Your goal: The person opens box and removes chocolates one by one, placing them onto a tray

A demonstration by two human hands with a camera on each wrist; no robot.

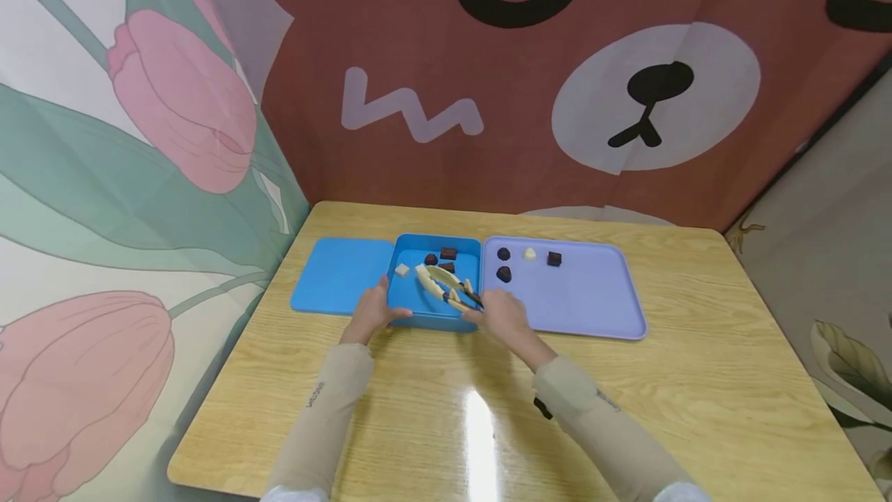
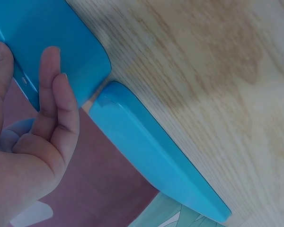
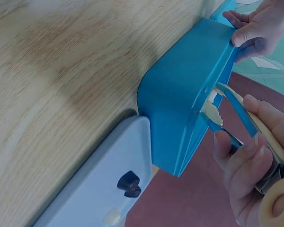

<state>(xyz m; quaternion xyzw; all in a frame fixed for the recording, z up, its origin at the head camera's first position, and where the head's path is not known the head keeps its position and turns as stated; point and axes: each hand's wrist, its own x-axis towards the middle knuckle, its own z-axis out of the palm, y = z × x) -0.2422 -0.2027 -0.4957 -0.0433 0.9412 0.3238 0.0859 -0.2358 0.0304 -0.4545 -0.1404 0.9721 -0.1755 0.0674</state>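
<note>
At the front left corner of a blue box (image 1: 435,322), my left hand (image 1: 372,310) holds the wall, thumb along the front rim and fingers at the side. My right hand (image 1: 505,318) grips cream-tipped tongs (image 1: 443,283) with dark handle parts. Their tips reach down inside the box; whether a piece is between them I cannot tell. Around the tips lie a white chocolate (image 1: 402,270), a dark round chocolate (image 1: 431,259) and dark rectangular chocolates (image 1: 448,253). In the right wrist view the tongs (image 3: 241,111) slant over the box rim.
A lilac tray (image 1: 578,300) adjoins the box on the right, bearing dark chocolates (image 1: 504,274) and one cream-white chocolate (image 1: 530,254). Left of the box lies a flat blue lid (image 1: 344,275). All stand on a wooden table (image 1: 418,409), against a patterned cloth backdrop (image 1: 418,169).
</note>
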